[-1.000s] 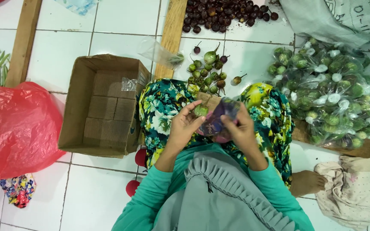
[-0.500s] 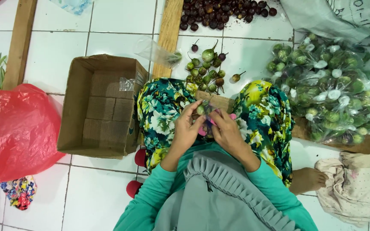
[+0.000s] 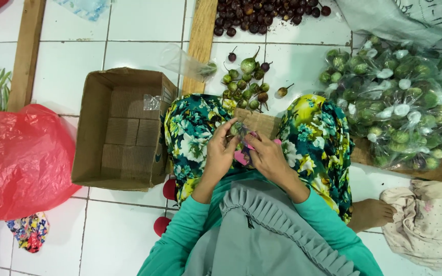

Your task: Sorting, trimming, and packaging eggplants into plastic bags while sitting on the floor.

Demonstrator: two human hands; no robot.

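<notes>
I sit on a white tiled floor with my knees in flower-print cloth. My left hand (image 3: pixel 222 149) pinches a small green round eggplant (image 3: pixel 237 129) at its fingertips, over my lap. My right hand (image 3: pixel 268 157) is closed against it and grips a small pink tool (image 3: pixel 241 156), mostly hidden by the fingers. A loose pile of small green and purple eggplants (image 3: pixel 246 84) lies on the floor just beyond my knees.
An open cardboard box (image 3: pixel 124 130) stands at my left, a red plastic bag (image 3: pixel 19 158) beyond it. A clear bag of packed green eggplants (image 3: pixel 400 102) lies at right. Dark purple fruits (image 3: pixel 267 13) lie at top, wooden planks (image 3: pixel 200 43) cross the floor, a beige cloth (image 3: pixel 425 222) lies at lower right.
Both hands have stayed together over my lap and shifted slightly; the eggplant now shows at my left fingertips, and the purple item seen earlier between the hands is hidden.
</notes>
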